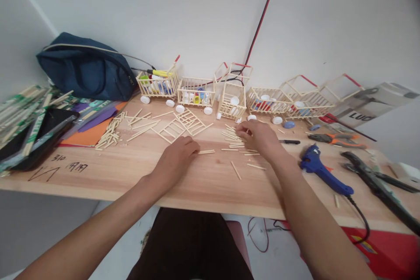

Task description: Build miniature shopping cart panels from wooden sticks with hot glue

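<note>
My left hand point(180, 153) rests low over the table with its fingers curled together. Two short wooden sticks point(206, 152) poke out from its fingertips toward the right. Over a small pile of cut sticks point(233, 136) my right hand point(257, 134) bends down, thumb and fingers brought together at the pile's right side; what they pinch is hidden. Loose sticks lie between and in front of the hands, one of them a slanted stick point(236, 170). Behind my left hand are flat ladder-like stick frames point(188, 121), partly overlapping.
Small stick-built carts point(196, 89) line the wall. To the right lie a blue glue gun point(324, 174), orange-handled pliers point(337, 139), a black cutter tool point(377, 179) and a pen point(290, 141). Leftward are more sticks point(110, 133), coloured paper point(87, 134) and a blue bag point(88, 70).
</note>
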The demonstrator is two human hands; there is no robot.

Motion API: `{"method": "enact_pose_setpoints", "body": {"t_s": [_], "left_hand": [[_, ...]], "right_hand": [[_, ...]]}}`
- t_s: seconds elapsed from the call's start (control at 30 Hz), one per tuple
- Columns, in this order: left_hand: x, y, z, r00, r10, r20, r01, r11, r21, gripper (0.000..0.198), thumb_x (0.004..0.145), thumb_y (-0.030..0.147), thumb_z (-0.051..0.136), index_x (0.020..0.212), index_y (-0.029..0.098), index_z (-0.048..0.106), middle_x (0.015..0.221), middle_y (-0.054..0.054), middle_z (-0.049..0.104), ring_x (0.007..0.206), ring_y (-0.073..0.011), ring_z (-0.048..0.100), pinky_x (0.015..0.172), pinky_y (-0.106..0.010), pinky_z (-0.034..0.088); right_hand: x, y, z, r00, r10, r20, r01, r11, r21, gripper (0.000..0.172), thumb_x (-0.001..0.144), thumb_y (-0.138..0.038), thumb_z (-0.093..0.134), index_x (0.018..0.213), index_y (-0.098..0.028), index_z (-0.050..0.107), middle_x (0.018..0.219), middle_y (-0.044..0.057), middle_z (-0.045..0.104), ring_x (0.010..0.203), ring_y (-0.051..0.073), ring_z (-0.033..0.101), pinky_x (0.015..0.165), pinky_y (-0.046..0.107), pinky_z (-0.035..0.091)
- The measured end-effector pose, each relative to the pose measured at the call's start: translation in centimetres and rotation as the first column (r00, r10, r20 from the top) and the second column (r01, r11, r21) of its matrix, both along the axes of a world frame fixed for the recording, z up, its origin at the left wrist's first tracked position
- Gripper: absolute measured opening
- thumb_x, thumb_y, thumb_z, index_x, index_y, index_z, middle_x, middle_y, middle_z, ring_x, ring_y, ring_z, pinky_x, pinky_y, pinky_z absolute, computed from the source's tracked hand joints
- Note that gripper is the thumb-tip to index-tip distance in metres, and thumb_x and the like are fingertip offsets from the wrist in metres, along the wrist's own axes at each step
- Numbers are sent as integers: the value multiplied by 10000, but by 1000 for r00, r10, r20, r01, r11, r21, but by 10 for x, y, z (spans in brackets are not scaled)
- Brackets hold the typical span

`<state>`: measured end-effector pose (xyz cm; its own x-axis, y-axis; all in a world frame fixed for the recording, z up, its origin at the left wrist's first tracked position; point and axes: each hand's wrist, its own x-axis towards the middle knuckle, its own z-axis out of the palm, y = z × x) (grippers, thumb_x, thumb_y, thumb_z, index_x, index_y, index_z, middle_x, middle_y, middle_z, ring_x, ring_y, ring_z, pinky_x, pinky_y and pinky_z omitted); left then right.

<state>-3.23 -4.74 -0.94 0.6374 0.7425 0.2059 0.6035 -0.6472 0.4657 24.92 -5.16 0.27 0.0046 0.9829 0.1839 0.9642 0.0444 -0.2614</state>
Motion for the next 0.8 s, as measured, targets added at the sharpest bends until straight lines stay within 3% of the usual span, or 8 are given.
{"method": "enact_pose_setpoints", "body": {"t_s": [0.2,0.47,0.67,0.8], "left_hand": [[1,0,5,1000,4,-29,-5,999,-42,156,918,171,483,844,166,621,926,-48,619,906,-191,566,818,-322,456],[0,-2,9,998,3,-61,-7,998,-67,168,926,197,482,851,174,631,939,-49,622,919,-193,578,806,-309,459],[0,-1,8,998,-2,-65,-3,997,-79,160,927,198,491,883,175,643,953,-46,627,937,-195,580,810,-311,456],[-2,-1,3,999,-15,-30,13,998,-67,188,939,211,476,901,180,658,960,-43,632,951,-194,579,813,-312,456]], "right_hand": [[-18,4,4,983,-85,161,104,988,-116,41,844,-221,597,870,-216,628,844,28,670,738,156,558,555,240,271],[-29,7,16,954,-127,270,189,958,-217,82,869,-224,557,881,-206,636,914,53,680,837,193,602,546,258,256],[-33,5,20,951,-129,282,201,949,-243,102,872,-236,558,914,-212,647,955,57,691,863,197,608,576,265,288],[-30,6,17,953,-128,275,201,946,-254,100,867,-243,557,847,-205,647,869,56,692,809,190,605,571,262,284]]}}
